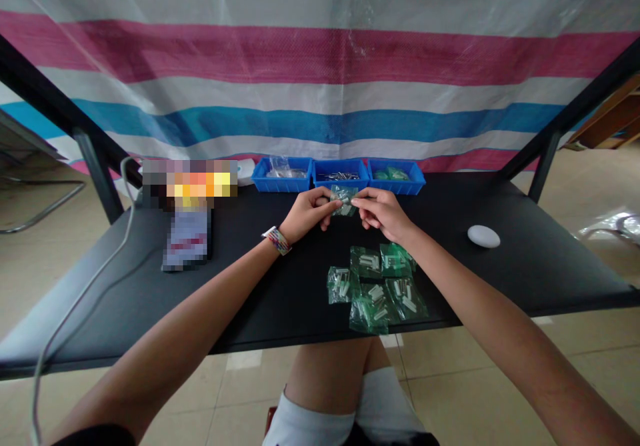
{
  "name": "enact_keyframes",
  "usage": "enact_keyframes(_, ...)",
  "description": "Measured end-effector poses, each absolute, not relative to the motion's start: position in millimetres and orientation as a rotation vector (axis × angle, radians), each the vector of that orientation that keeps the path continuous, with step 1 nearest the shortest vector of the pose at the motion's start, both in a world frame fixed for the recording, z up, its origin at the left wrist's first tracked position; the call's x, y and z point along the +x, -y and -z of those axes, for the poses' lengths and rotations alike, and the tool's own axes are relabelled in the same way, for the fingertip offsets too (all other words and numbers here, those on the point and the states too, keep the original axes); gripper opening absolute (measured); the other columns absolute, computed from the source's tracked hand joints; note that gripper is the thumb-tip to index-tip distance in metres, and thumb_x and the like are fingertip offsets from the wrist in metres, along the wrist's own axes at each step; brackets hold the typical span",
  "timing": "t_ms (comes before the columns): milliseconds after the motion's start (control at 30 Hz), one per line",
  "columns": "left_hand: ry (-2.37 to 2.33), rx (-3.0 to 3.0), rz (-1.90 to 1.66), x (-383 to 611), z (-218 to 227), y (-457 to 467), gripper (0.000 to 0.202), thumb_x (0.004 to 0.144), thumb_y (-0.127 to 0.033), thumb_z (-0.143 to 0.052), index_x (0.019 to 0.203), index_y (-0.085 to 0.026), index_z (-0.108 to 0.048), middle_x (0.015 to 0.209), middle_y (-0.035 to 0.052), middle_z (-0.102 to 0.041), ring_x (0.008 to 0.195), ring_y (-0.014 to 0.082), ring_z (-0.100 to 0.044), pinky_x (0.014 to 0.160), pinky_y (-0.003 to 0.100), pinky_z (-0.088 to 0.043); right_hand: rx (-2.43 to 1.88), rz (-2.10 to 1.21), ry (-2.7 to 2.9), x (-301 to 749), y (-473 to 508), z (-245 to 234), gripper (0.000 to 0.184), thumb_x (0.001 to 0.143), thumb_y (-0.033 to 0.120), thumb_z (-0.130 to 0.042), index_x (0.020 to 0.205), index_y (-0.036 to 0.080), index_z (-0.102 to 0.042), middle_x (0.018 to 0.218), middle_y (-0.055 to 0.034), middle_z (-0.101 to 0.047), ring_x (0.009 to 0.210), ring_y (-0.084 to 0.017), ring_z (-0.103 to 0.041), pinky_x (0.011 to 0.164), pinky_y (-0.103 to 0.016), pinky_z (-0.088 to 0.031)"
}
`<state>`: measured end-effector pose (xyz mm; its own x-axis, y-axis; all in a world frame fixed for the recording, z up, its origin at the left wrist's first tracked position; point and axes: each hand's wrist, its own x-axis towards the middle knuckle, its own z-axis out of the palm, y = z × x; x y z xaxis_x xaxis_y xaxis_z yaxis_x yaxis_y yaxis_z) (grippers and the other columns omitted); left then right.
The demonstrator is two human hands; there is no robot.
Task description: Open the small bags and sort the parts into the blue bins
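Between my two hands is a small green-tinted plastic bag (344, 199) with white and metallic pieces inside. My left hand (311, 213) pinches its left side between thumb and fingers. On the opposite side, my right hand (383, 211) grips the bag's edge with thumb and forefinger. Closer to me, several filled green bags (369, 262) lie in a loose cluster on the black table (270, 299), some overlapping. Short white tubes show through their plastic. Just beyond my hands stands a blue bin (340, 183) holding thin metal pieces.
Another blue bin (281, 185) at left holds clear plastic, and a third bin (397, 189) at right holds green bags. A white oval object (483, 236) lies at right. A cable (107, 266) crosses the left side, near a blurred-out item (187, 239). Black frame bars flank the table before a striped sheet.
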<state>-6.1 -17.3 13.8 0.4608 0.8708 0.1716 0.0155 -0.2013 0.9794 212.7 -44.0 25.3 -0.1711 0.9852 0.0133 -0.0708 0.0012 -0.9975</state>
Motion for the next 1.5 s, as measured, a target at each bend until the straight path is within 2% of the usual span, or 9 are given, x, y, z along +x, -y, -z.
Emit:
enact_keyframes(133,-0.786,1.577,-0.959,-7.5,-14.2,17.0,0.045,0.088,-0.055,-0.086,0.098,-0.016,-0.065,0.053,-0.0038,-0.064,0.039,0.0094,-0.057,0.041,0.018,-0.04,-1.025,-1.369,1.23,213.4,44.3,-25.8,0.042,0.07,0.049,-0.095,0.089,0.02,-0.071,0.064,0.0038,-0.07,0.037,-0.005,-0.042,0.051,-0.028,-0.06)
enact_keyframes(300,-0.754,1.474,-0.997,-8.4,-12.3,12.9,0.049,0.085,-0.052,-0.088,0.106,-0.016,-0.064,0.074,0.0011,-0.075,0.051,0.014,-0.071,0.049,0.021,-0.053,-0.966,-1.398,1.19,213.7,45.0,-24.1,0.038,0.073,0.044,-0.089,0.097,0.023,-0.067,0.096,-0.0026,-0.08,0.067,-0.017,-0.076,0.065,-0.031,-0.066)
enact_keyframes(367,-0.751,1.427,-1.028,-8.5,-11.4,11.5,0.052,0.084,-0.049,-0.089,0.114,-0.016,-0.061,0.085,0.0034,-0.079,0.058,0.0163,-0.077,0.054,0.022,-0.057,-0.924,-1.406,1.198,214.1,45.4,-23.7,0.034,0.077,0.045,-0.083,0.099,0.023,-0.068,0.101,-0.0027,-0.078,0.079,-0.021,-0.081,0.067,-0.032,-0.067)
enact_keyframes(633,-0.731,1.351,-0.978,-9.3,-11.2,11.8,0.042,0.093,-0.047,-0.076,0.116,-0.015,-0.061,0.089,0.0059,-0.079,0.066,0.0197,-0.081,0.06,0.025,-0.059,-0.978,-1.132,1.312,212.4,45.2,-23.0,0.038,0.076,0.047,-0.086,0.094,0.023,-0.062,0.087,0.0001,-0.071,0.071,-0.019,-0.077,0.061,-0.029,-0.064)
enact_keyframes(867,-0.705,1.46,-1.003,-7.1,-8.8,10.0,0.045,0.084,-0.043,-0.087,0.11,-0.016,-0.062,0.077,-0.0015,-0.072,0.06,0.0131,-0.073,0.057,0.021,-0.056,-1.027,-1.117,1.335,211.1,44.2,-19.9,0.059,0.077,0.042,-0.084,0.127,0.026,-0.057,0.088,0.004,-0.066,0.062,-0.017,-0.073,0.055,-0.031,-0.064)
enact_keyframes(1067,-0.702,1.52,-1.036,-7.3,-5.9,9.4,0.039,0.086,-0.04,-0.085,0.107,-0.017,-0.061,0.075,-0.0037,-0.067,0.058,0.0122,-0.072,0.057,0.021,-0.056,-1.052,-1.07,1.357,213.2,42.1,-19.0,0.039,0.081,0.053,-0.083,0.1,0.022,-0.068,0.087,-0.0001,-0.068,0.06,-0.014,-0.069,0.053,-0.028,-0.06)
enact_keyframes(1233,-0.703,1.561,-1.084,-7.3,-4.3,8.0,0.037,0.088,-0.042,-0.083,0.106,-0.018,-0.062,0.073,-0.0047,-0.064,0.056,0.0103,-0.066,0.055,0.022,-0.053,-1.067,-0.986,1.444,215.3,43.5,-20.4,0.038,0.084,0.055,-0.084,0.094,0.02,-0.072,0.066,0.0028,-0.062,0.045,-0.012,-0.057,0.043,-0.026,-0.047)
enact_keyframes(1400,-0.727,1.608,-1.111,-7.1,-5.8,8.9,0.031,0.092,-0.043,-0.08,0.098,-0.018,-0.063,0.067,-0.0072,-0.054,0.048,0.0058,-0.052,0.048,0.019,-0.04,-1.059,-1.122,1.41,212.9,47.9,-20.2,0.042,0.083,0.057,-0.082,0.098,0.021,-0.069,0.074,-0.0017,-0.075,0.05,-0.016,-0.068,0.047,-0.027,-0.054)
enact_keyframes(1500,-0.727,1.587,-1.087,-7.5,-7.3,10.5,0.031,0.093,-0.043,-0.078,0.101,-0.018,-0.062,0.066,-0.0076,-0.055,0.046,0.007,-0.055,0.046,0.019,-0.041,-1.036,-1.131,1.382,211.9,48.1,-20.7,0.038,0.084,0.052,-0.081,0.102,0.021,-0.07,0.086,-0.0046,-0.079,0.058,-0.017,-0.074,0.05,-0.027,-0.057)
